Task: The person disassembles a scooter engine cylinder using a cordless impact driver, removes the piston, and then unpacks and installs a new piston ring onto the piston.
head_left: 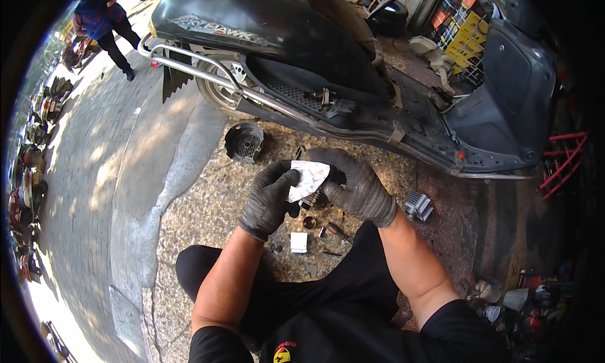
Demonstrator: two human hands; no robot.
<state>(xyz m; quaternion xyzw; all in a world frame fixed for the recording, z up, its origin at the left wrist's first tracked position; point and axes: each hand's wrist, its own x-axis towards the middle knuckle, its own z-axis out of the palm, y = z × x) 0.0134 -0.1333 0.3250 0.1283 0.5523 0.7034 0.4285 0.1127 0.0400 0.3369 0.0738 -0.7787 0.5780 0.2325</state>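
Note:
My left hand (267, 198), in a dark grey knit glove, pinches the left side of a small white printed packet (309, 179). At the packet's right edge, my right hand (360, 185), gloved the same way, has its fingers curled around it; some fingertips are hidden. Partly covered below the packet is a finned metal part (310, 203). Closer to my knees lie a dark ring (309, 222), a screwdriver (338, 231) and a small white box (299, 242). A round black grilled cover (244, 142) rests on the ground beyond my left hand.
A black scooter (220, 16) stands across the far side, its footboard and silver rail (252, 93) close beyond my hands. To the right sits a finned metal cylinder (418, 206). Assorted clutter (529, 300) fills the lower right. A person (101, 23) stands at far left.

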